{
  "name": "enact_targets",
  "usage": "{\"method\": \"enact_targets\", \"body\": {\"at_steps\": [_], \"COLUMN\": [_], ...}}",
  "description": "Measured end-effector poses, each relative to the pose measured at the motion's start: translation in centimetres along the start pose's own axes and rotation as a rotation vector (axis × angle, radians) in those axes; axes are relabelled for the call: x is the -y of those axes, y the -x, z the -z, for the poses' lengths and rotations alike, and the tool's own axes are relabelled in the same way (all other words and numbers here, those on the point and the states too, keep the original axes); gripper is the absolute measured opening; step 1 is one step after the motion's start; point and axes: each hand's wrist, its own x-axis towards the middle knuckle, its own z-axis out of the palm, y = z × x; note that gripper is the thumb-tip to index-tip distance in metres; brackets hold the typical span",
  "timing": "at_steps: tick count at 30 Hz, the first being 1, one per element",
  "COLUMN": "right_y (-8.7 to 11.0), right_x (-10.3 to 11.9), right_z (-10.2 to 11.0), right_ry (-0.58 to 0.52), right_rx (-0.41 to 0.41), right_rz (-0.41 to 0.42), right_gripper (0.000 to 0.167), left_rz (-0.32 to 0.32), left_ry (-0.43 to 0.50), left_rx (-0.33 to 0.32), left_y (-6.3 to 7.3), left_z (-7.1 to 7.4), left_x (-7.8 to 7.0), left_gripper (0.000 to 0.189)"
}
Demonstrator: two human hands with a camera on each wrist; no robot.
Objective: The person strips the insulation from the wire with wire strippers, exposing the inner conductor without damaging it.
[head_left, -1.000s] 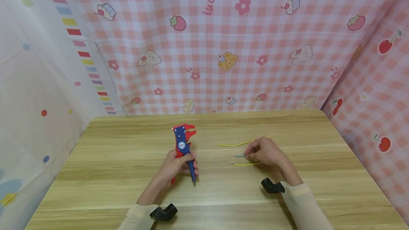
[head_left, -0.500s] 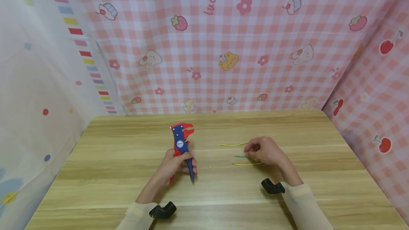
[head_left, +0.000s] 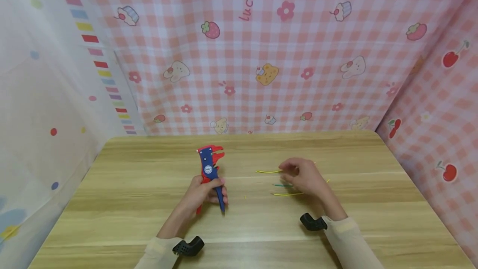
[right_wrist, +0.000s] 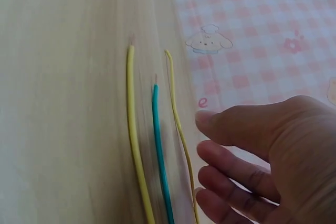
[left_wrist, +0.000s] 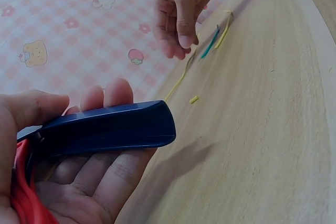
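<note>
Wire stripper [head_left: 207,162], blue body with red jaws and a red second handle, is in the left hand [head_left: 200,192], raised over the left-centre of the worktop [head_left: 127,194]. Fingers curled round the handles, thumb across the blue one; jaws face right in the head view with a gap between them, handles spread.

Right hand [head_left: 305,177] is over the wires: thumb and fingers parted, nothing visible in the grip. Fingertips right by the far yellow wire [head_left: 266,172]; can't tell if they touch.

Green wire [right_wrist: 158,145] lies between that and the near yellow wire [right_wrist: 133,124], all three apart and roughly parallel. Green and near yellow show thin bare strands at the tip; far yellow has a small bend at its end. Short yellow scrap [left_wrist: 194,99] on the worktop between the hands.
</note>
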Motion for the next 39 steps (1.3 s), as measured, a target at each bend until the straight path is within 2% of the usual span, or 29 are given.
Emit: {"method": "enact_targets", "body": {"at_steps": [6, 12, 19, 25, 32, 39], "right_y": [-0.5, -0.9, -1.3, -1.4, -1.4, -1.2], "right_x": [0.5, 0.7, 0.7, 0.4, 0.1, 0.5], "right_z": [-0.8, -1.4, -1.5, -1.7, -2.0, -1.6], "right_ry": [0.023, 0.078, 0.119, 0.130, 0.159, 0.161], "right_rx": [0.001, 0.014, 0.014, -0.005, -0.013, 0.015], "right_rz": [0.019, 0.025, 0.006, 0.011, 0.066, 0.043], "right_gripper": [0.023, 0.021, 0.012, 0.001, 0.008, 0.009], "left_rz": [-0.001, 0.001, 0.011, 0.019, 0.024, 0.021], "left_ry": [0.030, 0.035, 0.024, 0.017, 0.015, 0.014], "left_rx": [0.003, 0.015, 0.017, 0.030, 0.056, 0.086], "left_y": [0.0, -0.1, -0.1, 0.1, 0.0, 0.1], "left_z": [-0.1, -0.1, -0.5, -0.6, -0.7, -1.1], "left_x": [0.1, 0.4, 0.5, 0.5, 0.8, 0.8], "left_gripper": [0.038, 0.042, 0.034, 0.038, 0.036, 0.033]}}
